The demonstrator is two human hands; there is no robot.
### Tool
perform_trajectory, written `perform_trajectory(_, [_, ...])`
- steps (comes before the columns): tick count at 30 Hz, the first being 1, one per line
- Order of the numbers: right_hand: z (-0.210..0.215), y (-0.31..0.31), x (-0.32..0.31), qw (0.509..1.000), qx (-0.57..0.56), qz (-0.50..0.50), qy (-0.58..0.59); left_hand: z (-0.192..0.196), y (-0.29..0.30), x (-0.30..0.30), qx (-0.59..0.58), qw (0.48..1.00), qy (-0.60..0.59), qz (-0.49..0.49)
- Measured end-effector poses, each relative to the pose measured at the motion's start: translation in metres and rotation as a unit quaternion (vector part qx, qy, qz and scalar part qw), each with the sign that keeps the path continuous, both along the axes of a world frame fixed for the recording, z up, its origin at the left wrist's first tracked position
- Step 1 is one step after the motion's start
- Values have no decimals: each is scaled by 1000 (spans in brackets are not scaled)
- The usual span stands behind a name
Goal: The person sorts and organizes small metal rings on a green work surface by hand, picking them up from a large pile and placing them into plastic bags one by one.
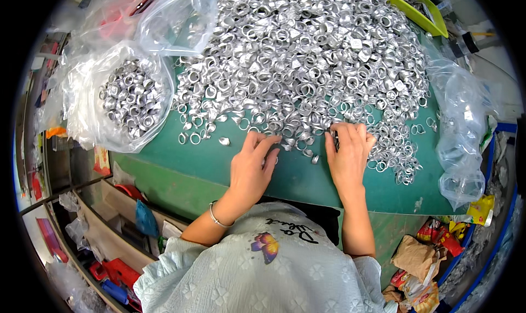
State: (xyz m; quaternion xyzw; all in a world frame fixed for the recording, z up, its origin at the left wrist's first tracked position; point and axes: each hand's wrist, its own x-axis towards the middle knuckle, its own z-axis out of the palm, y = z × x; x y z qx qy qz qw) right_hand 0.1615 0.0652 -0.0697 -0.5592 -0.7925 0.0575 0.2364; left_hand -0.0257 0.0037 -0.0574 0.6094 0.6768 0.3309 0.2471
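Note:
A broad heap of silver metal rings (296, 55) covers the far part of the green table (186, 162). At its near edge, my left hand (252, 168) has its fingers curled toward the thumb, with a bit of silver showing by the thumb tip that looks like a ring. My right hand (349, 155) touches the heap's front edge to the right, fingers bent, and a ring (334, 134) shows partly between thumb and forefinger. Between the hands lie several loose rings (314, 159). A clear plastic bag (82, 102) at the left holds more rings.
Another clear bag (178, 22) lies at the back left. A yellow-green tray (419, 9) stands at the far right, and crumpled plastic (463, 132) hangs along the right edge. Drawers (112, 220) are below left; snack packets (441, 236) and a brown paper bag (417, 258) lie below right.

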Motion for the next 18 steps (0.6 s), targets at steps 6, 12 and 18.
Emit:
perform_trajectory(6, [9,-5,12,989,38,12,145,2,-1,7,18,998,-58,6])
perform_trajectory(12, [15,-36,98,925,128,-205,294,-4,-1,6,43,984,-160,-59])
perform_trajectory(18, [18,-34,206,777,248,-359,453,2,-10,13,-174,876,-449,-41])
